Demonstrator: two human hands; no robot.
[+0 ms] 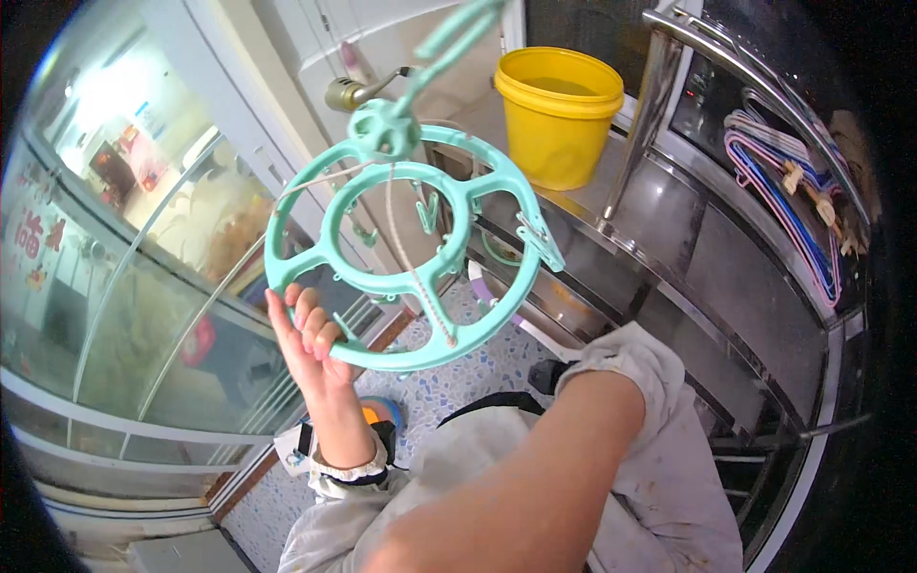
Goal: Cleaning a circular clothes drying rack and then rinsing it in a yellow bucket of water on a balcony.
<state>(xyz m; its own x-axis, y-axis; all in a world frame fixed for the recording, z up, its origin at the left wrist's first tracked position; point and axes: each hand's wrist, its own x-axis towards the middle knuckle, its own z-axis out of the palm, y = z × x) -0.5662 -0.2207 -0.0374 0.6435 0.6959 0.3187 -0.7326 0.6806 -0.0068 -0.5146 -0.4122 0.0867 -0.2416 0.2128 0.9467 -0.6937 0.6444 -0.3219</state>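
Observation:
A round mint-green plastic clip hanger (430,283) fills the middle of the view, tilted, with several small clothes pegs on its rings. My left hand (311,336) grips its outer ring at the lower left, fingers curled around the rim. Cords run from the ring to a round green hub (385,130), and from this hub a green hook (458,43) rises to the top edge. One peg (541,240) sits over the outer ring's right side. My right forearm crosses the bottom, bent up close to the camera; my right hand is out of view.
A yellow plastic bucket (561,122) stands behind the hanger, beside a metal railing (641,114). Several clothes hangers (784,208) hang at the far right. Metal shelving (688,279) lies on the right. A door handle (358,89) and sliding glass panels (179,308) are at the left.

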